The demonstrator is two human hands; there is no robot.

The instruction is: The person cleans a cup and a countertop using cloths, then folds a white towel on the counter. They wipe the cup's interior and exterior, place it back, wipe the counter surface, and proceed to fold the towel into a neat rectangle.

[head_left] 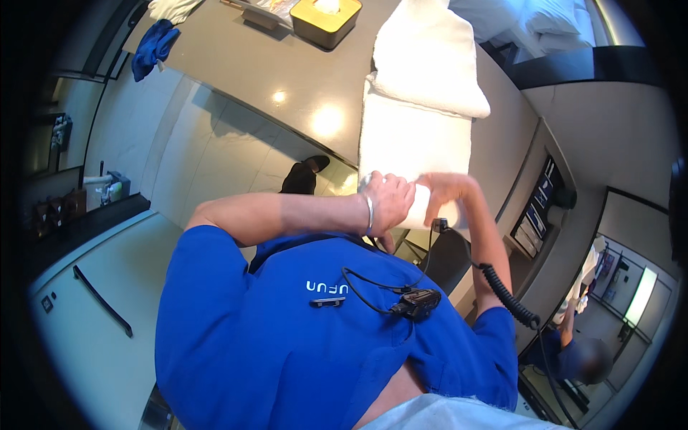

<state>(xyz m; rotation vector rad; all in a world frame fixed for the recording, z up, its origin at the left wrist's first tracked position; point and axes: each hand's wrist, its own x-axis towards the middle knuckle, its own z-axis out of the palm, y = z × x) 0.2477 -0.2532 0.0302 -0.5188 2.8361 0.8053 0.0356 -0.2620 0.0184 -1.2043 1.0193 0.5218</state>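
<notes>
A long white terry towel (pixel 416 140) lies lengthwise on the desk, running away from me. Its far part (pixel 424 59) is folded over in a thick layer that overlaps the nearer stretch. At the near end, by the desk's front edge, my left hand (pixel 388 198) grips the towel from above, a silver band on its wrist. My right hand (pixel 446 188) curls around the same end, thumb and fingers bent inward, slightly blurred. Between the hands the fabric looks rolled or bunched; glare and fingers hide which.
On the grey desk (pixel 236 59) stand a tissue box (pixel 306 15) and a tray. A blue cloth (pixel 153 48) hangs over the left edge. A dark chair (pixel 449 258) is below my right hand. A coiled cable (pixel 508 295) crosses my right side. A white cabinet (pixel 102 333) stands left.
</notes>
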